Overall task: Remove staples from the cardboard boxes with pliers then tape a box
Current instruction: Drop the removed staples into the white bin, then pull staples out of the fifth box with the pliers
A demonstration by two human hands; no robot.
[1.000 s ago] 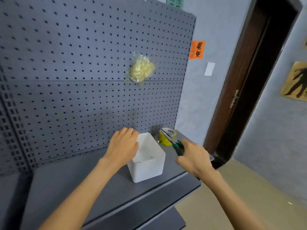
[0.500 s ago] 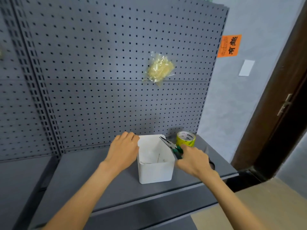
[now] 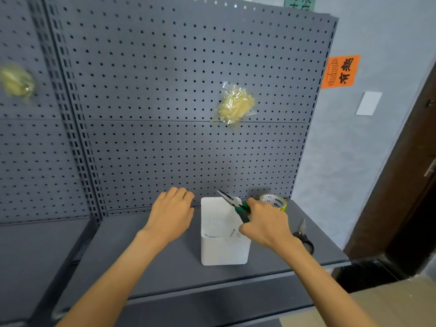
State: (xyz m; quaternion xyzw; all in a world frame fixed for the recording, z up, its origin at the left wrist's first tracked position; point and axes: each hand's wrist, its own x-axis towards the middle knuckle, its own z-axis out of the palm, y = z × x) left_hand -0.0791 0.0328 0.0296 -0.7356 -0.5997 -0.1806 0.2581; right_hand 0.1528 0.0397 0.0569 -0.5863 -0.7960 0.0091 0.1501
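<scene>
My right hand (image 3: 266, 225) grips green-handled needle-nose pliers (image 3: 232, 204), whose jaws point up and left over a white plastic bin (image 3: 224, 251) on the grey shelf (image 3: 151, 263). Several loose staples (image 3: 232, 232) lie inside the bin. My left hand (image 3: 172, 213) hovers just left of the bin with fingers loosely curled, holding nothing and a small gap away from the rim. A yellow tape roll (image 3: 274, 201) stands behind my right hand against the pegboard. No cardboard box is clearly in view.
Black-handled scissors (image 3: 304, 237) lie on the shelf to the right of my right wrist. A clear bag of pale yellow pieces (image 3: 236, 105) hangs on the pegboard (image 3: 141, 90), another bag (image 3: 16, 81) at far left. A dark door frame (image 3: 401, 185) stands on the right.
My left hand has let go of the bin's rim and now sits slightly left of it. The pliers have moved over the bin. The view has swung left.
</scene>
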